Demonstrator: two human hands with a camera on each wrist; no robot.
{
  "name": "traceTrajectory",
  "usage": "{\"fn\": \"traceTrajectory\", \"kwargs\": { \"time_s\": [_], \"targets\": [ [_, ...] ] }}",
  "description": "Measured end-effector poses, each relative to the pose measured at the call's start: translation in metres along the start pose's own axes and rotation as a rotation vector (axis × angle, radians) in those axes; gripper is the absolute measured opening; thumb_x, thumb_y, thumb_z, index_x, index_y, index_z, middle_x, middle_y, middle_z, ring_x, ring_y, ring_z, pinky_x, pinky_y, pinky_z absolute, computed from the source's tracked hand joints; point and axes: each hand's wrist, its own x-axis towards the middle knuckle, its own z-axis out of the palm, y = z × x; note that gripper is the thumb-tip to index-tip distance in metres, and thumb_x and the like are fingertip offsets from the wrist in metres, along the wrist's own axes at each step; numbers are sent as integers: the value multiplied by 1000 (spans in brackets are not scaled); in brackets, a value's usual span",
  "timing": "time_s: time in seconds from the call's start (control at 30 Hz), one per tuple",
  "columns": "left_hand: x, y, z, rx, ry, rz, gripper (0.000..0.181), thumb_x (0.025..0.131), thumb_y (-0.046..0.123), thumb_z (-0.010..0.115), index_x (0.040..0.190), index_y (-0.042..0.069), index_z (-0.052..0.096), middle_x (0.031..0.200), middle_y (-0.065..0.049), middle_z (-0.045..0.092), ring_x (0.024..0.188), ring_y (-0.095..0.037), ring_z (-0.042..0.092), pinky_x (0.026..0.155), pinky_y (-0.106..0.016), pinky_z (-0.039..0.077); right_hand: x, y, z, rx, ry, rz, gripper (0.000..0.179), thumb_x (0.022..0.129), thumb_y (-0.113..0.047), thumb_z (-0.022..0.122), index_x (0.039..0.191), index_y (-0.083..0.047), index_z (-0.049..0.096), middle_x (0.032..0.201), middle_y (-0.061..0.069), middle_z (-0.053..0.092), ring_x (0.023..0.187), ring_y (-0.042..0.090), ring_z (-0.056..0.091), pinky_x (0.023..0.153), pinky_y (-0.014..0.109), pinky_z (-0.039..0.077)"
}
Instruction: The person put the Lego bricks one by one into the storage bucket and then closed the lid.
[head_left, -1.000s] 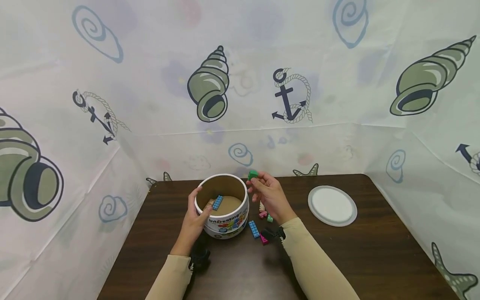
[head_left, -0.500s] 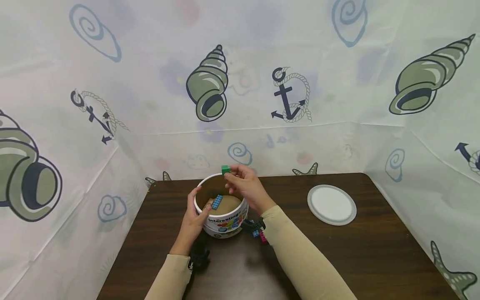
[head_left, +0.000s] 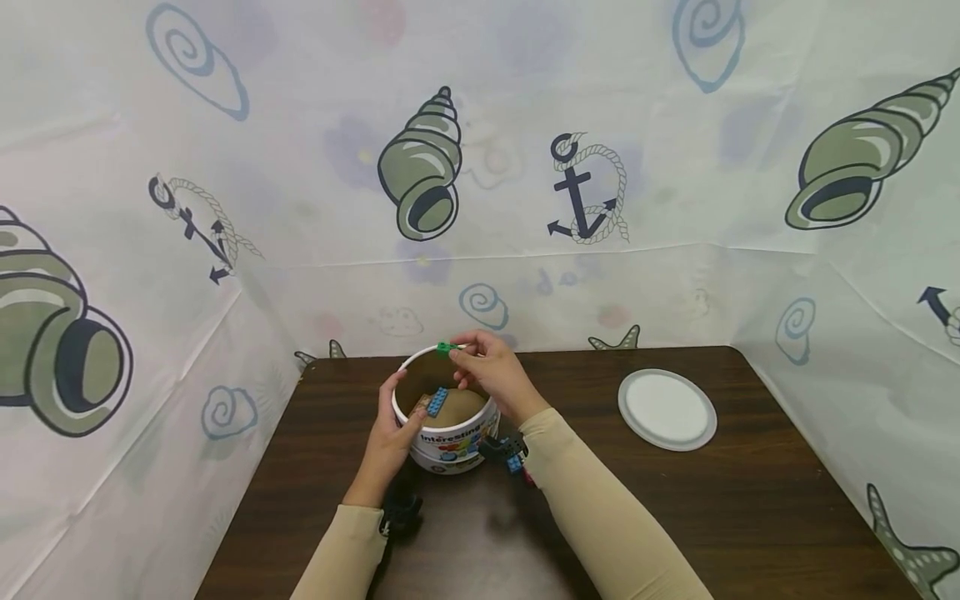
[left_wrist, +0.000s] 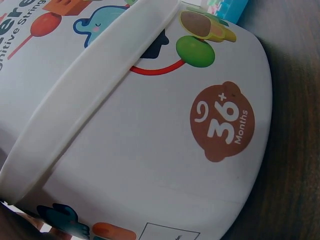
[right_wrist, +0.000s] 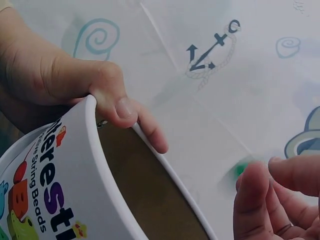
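Observation:
A white round tub (head_left: 450, 457) with printed labels stands on the table. My left hand (head_left: 390, 425) grips its left rim, thumb over the inside edge and fingers outside. Inside, a blue toy brick (head_left: 437, 402) and a tan brick (head_left: 422, 405) lie on the brown bottom near that thumb. My right hand (head_left: 491, 371) pinches a green toy brick (head_left: 444, 347) between thumb and fingers, at the height of the tub's far rim. In the right wrist view the green brick is blurred and mostly hidden behind the fingertips. The left wrist view is filled by the tub's printed side.
Right of the tub, another blue brick (head_left: 513, 463) and a pink brick (head_left: 528, 477) lie partly hidden under my right wrist strap (head_left: 502, 448). A flat white round lid or plate (head_left: 667, 410) lies farther right on the dark wooden table (head_left: 750, 500). A printed cloth hangs behind.
My right hand has moved left with the green brick, from beside the tub to over its opening, and the brick has since tilted. My left hand has stayed on the rim.

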Motion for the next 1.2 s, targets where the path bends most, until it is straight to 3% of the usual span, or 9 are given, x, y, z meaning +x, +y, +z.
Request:
{"fn": "traceTrajectory", "kwargs": {
  "time_s": [0.23,0.6,0.8,1.0,1.1,1.2],
  "targets": [
    [0,0,-1,-1,-5,-13,79,105,28,72,169,32,26,174,-21,31,146,-50,47,116,-64,40,-5,-4,-4,-4,26,-4,30,107,-11,68,136,-2,66,100,9,64,79,18,67,69,26,60],
    [-1,1,-2,6,-4,-28,80,104,30,73,169,32,26,176,-20,28,147,-52,45,119,-66,38,-11,-6,-16,-19,20,-14,30,108,-14,68,134,0,65,99,5,65,79,18,68,75,33,62],
    [0,0,-2,-10,-8,-10,81,104,27,73,170,32,25,178,-15,25,149,-50,43,119,-68,37,-17,-8,-24,-28,35,-45,35,107,-14,69,136,5,63,98,6,65,86,32,69,73,32,62],
    [-1,0,-2,-16,-7,-7,81,103,26,73,169,33,26,178,-14,25,151,-51,41,121,-69,35,-26,-9,-32,-33,65,-50,24,107,-13,69,129,-3,67,97,5,65,80,22,68,70,28,61],
    [0,0,-2,-13,-3,-7,80,104,26,73,169,33,27,178,-13,25,152,-51,40,123,-69,33,-29,-6,-37,-45,82,-59,24,107,-14,69,129,-3,67,99,9,67,79,21,68,70,28,60],
    [0,0,-2,-7,0,-12,79,105,23,71,169,31,27,178,-13,26,153,-50,40,123,-70,33,-35,-3,-44,-48,89,-64,23,108,-15,68,128,-4,68,108,21,67,80,20,68,71,30,61]
  ]
}}
